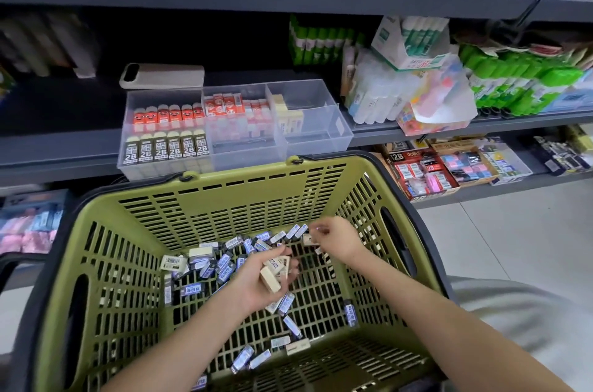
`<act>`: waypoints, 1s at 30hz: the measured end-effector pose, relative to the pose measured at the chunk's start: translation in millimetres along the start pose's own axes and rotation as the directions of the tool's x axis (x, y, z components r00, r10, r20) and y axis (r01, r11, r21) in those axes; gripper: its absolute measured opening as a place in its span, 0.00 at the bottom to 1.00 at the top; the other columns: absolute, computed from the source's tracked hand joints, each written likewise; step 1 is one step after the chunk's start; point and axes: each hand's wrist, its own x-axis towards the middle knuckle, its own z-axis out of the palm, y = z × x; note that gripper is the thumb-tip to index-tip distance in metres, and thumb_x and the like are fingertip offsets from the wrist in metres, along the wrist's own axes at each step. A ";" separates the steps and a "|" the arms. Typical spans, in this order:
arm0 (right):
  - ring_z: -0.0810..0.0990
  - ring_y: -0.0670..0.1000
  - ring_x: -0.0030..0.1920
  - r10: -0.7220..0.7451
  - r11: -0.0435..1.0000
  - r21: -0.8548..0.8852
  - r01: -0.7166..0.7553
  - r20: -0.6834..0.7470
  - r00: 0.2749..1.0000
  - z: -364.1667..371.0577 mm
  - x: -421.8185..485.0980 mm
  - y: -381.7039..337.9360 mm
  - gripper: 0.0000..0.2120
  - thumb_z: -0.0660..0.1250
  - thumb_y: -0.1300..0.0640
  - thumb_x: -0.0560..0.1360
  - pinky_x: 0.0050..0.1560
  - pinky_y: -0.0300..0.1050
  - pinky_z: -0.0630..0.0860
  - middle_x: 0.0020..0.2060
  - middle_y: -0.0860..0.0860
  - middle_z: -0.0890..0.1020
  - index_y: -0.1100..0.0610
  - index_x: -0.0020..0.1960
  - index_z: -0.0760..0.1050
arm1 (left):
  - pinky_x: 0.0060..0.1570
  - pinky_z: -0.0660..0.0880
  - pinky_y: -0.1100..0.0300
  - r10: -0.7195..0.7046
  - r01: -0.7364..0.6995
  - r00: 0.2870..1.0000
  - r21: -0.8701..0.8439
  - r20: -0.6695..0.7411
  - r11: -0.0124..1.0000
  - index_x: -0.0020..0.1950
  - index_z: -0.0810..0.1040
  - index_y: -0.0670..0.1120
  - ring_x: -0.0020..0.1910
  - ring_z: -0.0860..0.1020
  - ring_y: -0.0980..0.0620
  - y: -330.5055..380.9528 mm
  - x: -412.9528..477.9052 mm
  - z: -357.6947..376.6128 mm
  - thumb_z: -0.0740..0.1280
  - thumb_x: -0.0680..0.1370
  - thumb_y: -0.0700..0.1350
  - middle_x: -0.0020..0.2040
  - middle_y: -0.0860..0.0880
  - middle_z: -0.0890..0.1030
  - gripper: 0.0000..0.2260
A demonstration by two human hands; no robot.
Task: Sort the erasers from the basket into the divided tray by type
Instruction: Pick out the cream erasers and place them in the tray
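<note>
Head view: the right hand (333, 239) pinches a small cream sleeved eraser (309, 239) at its fingertips, just beyond the left hand (256, 282), whose half-curled fingers cup several cream block erasers (272, 273). The clear divided plastic tray (321, 135) lies beyond both hands, past the green slatted plastic basket (244, 173); the right hand is nearer.

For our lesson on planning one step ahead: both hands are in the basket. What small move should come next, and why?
Probably the right hand should lift the cream eraser it seems to pinch and add it to the cream erasers held in the left hand. They look the same type, and matching ones stand in the divided tray with room beside them.
</note>
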 end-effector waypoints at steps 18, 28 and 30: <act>0.73 0.45 0.32 0.016 0.996 0.074 -0.053 0.425 0.905 52.8 -10.3 10.0 0.10 0.65 0.62 0.73 0.29 0.38 0.72 0.39 0.50 0.74 0.55 0.51 0.67 | 0.30 0.67 0.62 0.272 -0.123 0.960 0.772 -0.067 0.623 0.35 0.81 0.46 0.31 0.75 0.53 25.1 -12.3 -61.4 0.73 0.63 0.59 0.38 0.49 0.83 0.16; 0.78 0.52 0.47 -0.326 0.679 -0.505 0.533 0.444 0.835 87.1 -15.0 4.3 0.25 0.67 0.39 0.71 0.39 0.41 0.69 0.49 0.51 0.80 0.53 0.62 0.72 | 0.29 0.70 0.70 0.252 0.019 0.952 0.858 -0.173 0.514 0.51 0.82 0.48 0.37 0.71 0.60 8.7 -9.4 -74.8 0.72 0.72 0.55 0.41 0.56 0.74 0.13; 0.79 0.52 0.47 -0.336 0.691 -0.488 0.533 0.436 0.835 83.3 -14.0 7.7 0.24 0.66 0.39 0.71 0.41 0.42 0.72 0.48 0.52 0.81 0.55 0.57 0.74 | 0.26 0.70 0.73 0.230 0.043 0.957 0.868 -0.179 0.495 0.54 0.81 0.49 0.36 0.72 0.61 11.4 -15.0 -70.6 0.72 0.70 0.58 0.41 0.57 0.75 0.18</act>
